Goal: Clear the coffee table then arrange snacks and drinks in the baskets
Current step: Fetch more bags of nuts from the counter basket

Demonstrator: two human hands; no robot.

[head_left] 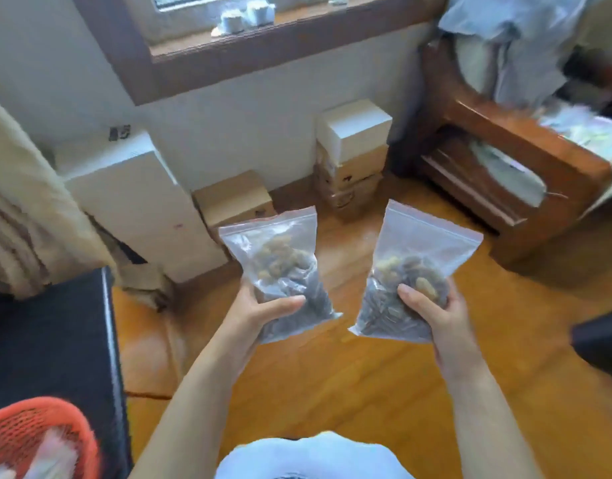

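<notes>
We hold two clear zip bags of mixed nuts and seeds out in front of us, above the wooden floor. Our left hand [263,311] grips the left bag [280,267] near its bottom, fingers curled behind and thumb across the front. Our right hand [432,312] grips the right bag [415,271] the same way.

We judge the step in hand to be carrying these snacks to a basket. The one basket we can see, red-orange mesh [28,433], sits at the lower left on a dark counter [52,340], well apart from both bags. To do it well, we should keep the sealed tops up, turn left, and lay the bags in one at a time so they lie flat.

Counted: two bags, two hands, one basket in view. Something pale already lies in the basket, too blurred to name.
</notes>
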